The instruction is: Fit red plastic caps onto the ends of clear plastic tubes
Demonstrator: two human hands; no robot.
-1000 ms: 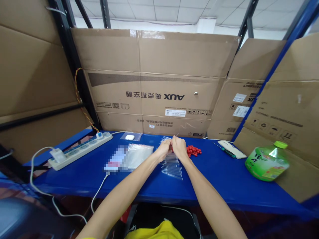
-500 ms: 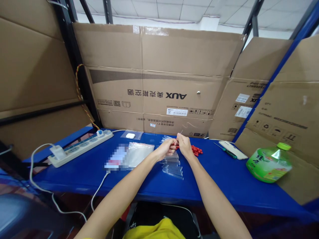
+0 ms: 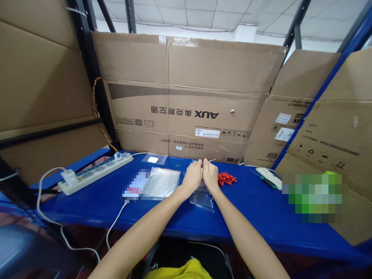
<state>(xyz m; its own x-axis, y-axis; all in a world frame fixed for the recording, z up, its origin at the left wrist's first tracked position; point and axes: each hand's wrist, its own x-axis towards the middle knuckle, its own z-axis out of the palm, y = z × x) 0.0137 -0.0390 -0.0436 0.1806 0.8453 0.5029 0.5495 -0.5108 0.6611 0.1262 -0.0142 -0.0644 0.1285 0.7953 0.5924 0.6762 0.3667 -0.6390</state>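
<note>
My left hand [image 3: 193,174] and my right hand [image 3: 209,174] are closed and pressed together at the fingertips, just above the blue table. A thin clear stick or tube [image 3: 213,160] pokes out to the right from my right hand's fingertips. What my left fingers pinch is hidden. Under and in front of the hands lies a row of thin clear tubes [image 3: 201,199]. Right beside my right hand is a pile of small red pieces [image 3: 228,178], capsule-like in shape.
Left of the hands lie clear plastic bags [image 3: 165,182] and a blurred phone [image 3: 136,185] on a cable. A power strip [image 3: 97,173] sits far left. To the right are a screwdriver [image 3: 269,181], a white object [image 3: 270,176] and a blurred green bottle [image 3: 315,197]. Cardboard [image 3: 186,93] walls the back.
My hands have come closer together and turned inward. The thin stick, which pointed upward, now points right. My right hand has shifted left, showing more of the red pile.
</note>
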